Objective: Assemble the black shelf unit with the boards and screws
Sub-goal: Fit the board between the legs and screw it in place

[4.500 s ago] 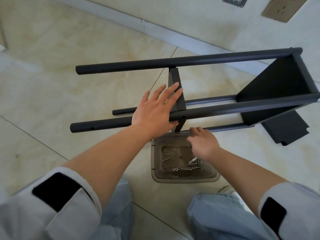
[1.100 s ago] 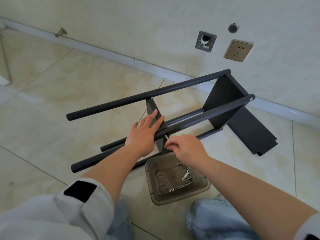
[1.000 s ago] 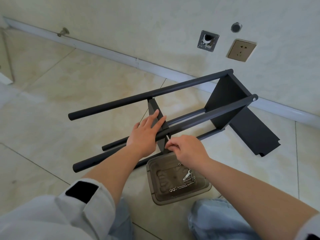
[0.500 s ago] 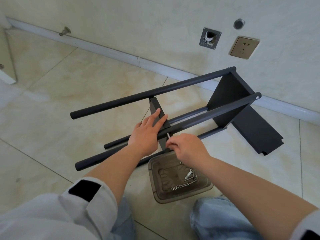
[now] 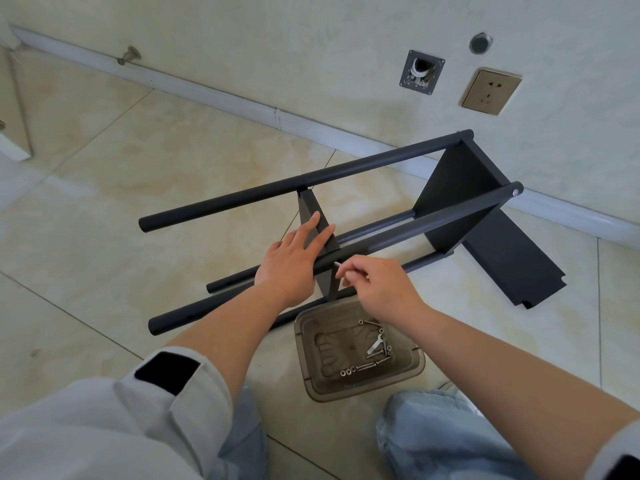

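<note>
Just beside the tray (image 5: pixel 417 367), bare floor (image 5: pixel 104 209).

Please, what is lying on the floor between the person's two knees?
In the head view, a clear plastic tray sits on the floor tiles there, holding loose screws, washers and a small wrench.

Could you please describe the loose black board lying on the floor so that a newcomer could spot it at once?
Start at the wall socket and look down to the black shelf frame lying on its side. Just right of the frame's far end a loose board lies flat on the floor tiles. Unlike the two boards standing between the poles, it is unattached and has notched corners.
</note>
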